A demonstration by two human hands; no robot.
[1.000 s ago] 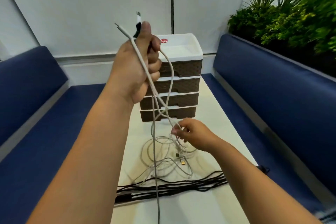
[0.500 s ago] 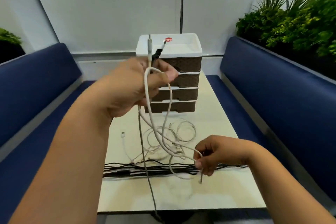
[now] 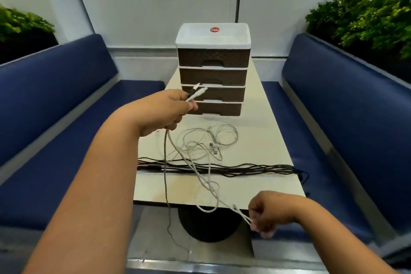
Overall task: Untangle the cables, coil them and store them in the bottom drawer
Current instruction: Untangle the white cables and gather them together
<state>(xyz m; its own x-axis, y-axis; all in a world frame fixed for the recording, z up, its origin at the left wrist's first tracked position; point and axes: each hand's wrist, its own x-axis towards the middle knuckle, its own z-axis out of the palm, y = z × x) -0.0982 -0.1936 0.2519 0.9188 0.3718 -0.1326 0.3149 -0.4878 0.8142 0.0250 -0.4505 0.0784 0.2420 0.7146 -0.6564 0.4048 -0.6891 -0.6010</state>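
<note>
My left hand (image 3: pixel 165 112) grips the plug ends of white and dark cables (image 3: pixel 196 92) in front of the brown drawer unit (image 3: pixel 212 73). From it a white cable (image 3: pixel 200 179) runs down and right to my right hand (image 3: pixel 265 214), which pinches it below the table's near edge. A grey cable (image 3: pixel 165 184) hangs from my left hand past the table edge. A tangle of white cables (image 3: pixel 206 142) lies on the table, with a long black cable bundle (image 3: pixel 222 168) stretched across in front. The bottom drawer (image 3: pixel 219 109) is closed.
The narrow cream table (image 3: pixel 262 140) has a dark round pedestal base (image 3: pixel 209 224) beneath. Blue bench seats (image 3: pixel 55 118) flank both sides, with green plants (image 3: pixel 367 18) behind the right backrest and at far left. The black cable's end hangs off the table's right edge.
My left hand has lowered from high up to drawer height. My right hand has pulled the white cable back toward me, from the table centre to below the near edge.
</note>
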